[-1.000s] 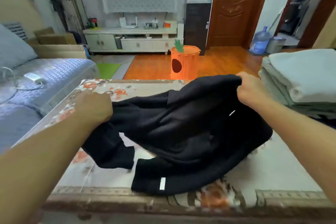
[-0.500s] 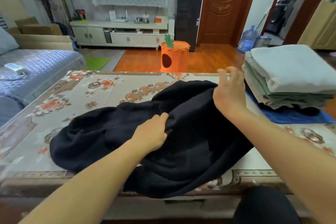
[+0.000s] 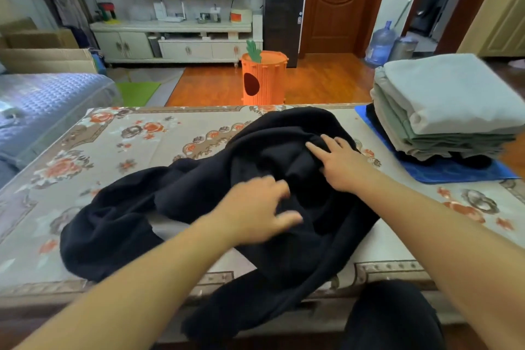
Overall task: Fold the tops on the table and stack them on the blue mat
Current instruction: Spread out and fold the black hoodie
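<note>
While the black top [image 3: 284, 207] lies rumpled across the middle of the tabletop [image 3: 113, 145], both hands rest on it with loose, spread fingers and neither has closed a grip on the cloth. The left hand [image 3: 255, 210] sits at the centre of the frame, blurred, palm down over a heap of folds; the right hand [image 3: 338, 165] lies just above and right of it, fingertips touching a ridge of fabric. One part of the garment spills over the near edge of the tabletop at the bottom of the frame, and another bunch spreads out toward the lower left.

At the right of the frame the blue mat [image 3: 443, 173] already carries a stack of folded tops [image 3: 443, 105], pale grey on top with greenish and dark layers under it, so this black one looks like the next to be done.

The cloth seems thick, soft and limp, likely a fleece or sweatshirt weight: it will sag, hold no shape by itself, and drag rather than slide on the patterned cover. Taking hold at the shoulders or along the hem, one hand to each side, should let it be shaken flat. Which part is shoulder or hem cannot be told from this heap.
</note>
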The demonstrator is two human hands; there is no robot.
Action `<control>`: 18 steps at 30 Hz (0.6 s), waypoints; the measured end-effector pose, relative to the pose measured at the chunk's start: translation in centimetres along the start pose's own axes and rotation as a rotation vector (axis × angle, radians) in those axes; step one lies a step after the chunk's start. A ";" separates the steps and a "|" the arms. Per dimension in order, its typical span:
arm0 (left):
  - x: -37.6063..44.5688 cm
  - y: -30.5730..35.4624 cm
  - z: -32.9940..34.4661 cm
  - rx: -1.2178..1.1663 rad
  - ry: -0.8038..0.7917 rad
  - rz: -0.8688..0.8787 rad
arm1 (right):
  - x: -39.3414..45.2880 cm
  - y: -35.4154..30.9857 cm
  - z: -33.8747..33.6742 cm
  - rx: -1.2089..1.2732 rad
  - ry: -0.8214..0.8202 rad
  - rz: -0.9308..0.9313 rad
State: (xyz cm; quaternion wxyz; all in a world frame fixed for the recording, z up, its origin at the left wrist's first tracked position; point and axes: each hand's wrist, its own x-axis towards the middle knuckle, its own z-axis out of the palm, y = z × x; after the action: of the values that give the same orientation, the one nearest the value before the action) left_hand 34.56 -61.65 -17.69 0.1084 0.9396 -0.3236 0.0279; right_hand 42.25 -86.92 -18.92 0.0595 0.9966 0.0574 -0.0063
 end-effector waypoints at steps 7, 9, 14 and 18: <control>1.1 1.9 5.5 0.097 -0.384 -0.314 | -1.4 -2.0 0.5 -0.316 0.245 -0.100; 1.4 0.8 4.0 0.058 -0.334 -0.314 | -2.4 -2.4 0.7 -0.359 0.298 -0.129; 1.9 -4.9 -6.7 -0.170 -0.202 -0.435 | -5.9 0.0 1.4 -0.309 0.154 -0.185; 1.1 -6.4 -15.5 -0.373 0.105 -0.486 | -2.6 5.2 -3.1 -0.391 0.290 -0.090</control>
State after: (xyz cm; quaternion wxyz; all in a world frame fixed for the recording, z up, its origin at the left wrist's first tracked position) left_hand 39.58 -53.95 -3.63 0.2989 0.9506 -0.0828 -0.0102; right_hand 40.29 -91.95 -15.15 0.2420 0.9530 0.1099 0.1453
